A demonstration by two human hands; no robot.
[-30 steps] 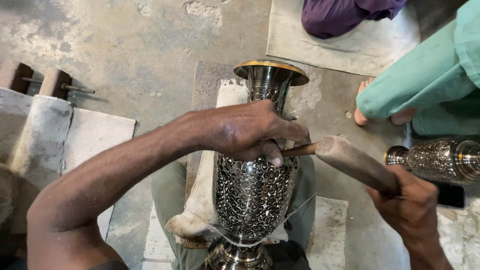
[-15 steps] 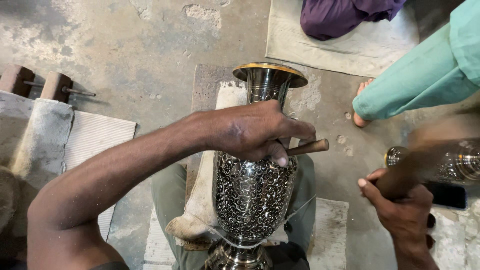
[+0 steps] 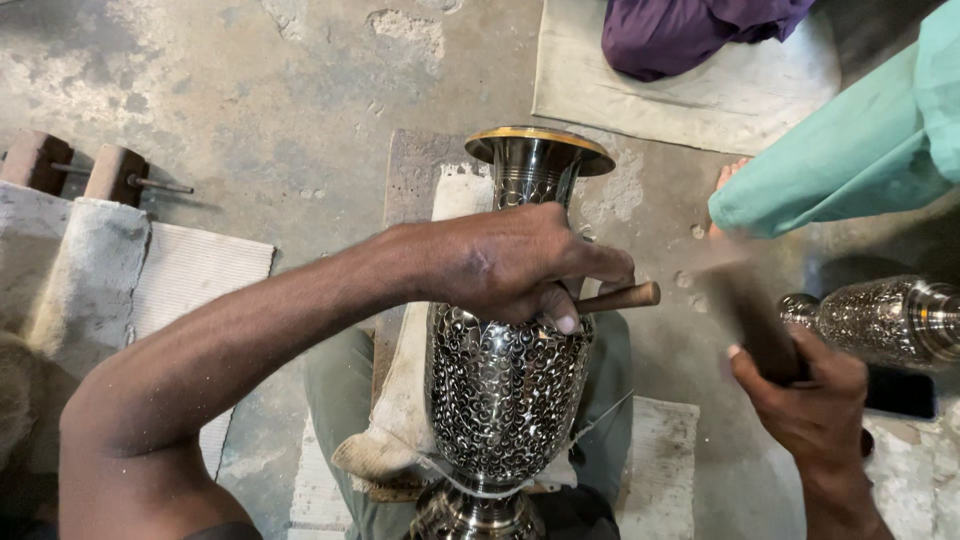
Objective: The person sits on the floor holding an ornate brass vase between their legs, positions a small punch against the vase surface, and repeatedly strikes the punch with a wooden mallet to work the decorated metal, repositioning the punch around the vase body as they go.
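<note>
Chasing an engraved metal vase [image 3: 500,400], upright between the knees.
Left hand [image 3: 510,270] clamps a wooden-handled chisel [image 3: 615,298] against the vase shoulder; right hand [image 3: 810,400] closed around a blurred mallet [image 3: 745,305]. Best keep the chisel steady, blows light. Mallet has swung back off the chisel since a second ago.

concrete floor [image 3: 250,90], cloth mats [image 3: 700,100], second vase [image 3: 880,318]

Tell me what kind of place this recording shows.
Probably a floor-level metal engraving workshop: an ornate engraved metal vase under the left hand, a blurred mallet in the right hand, bare concrete floor.
</note>
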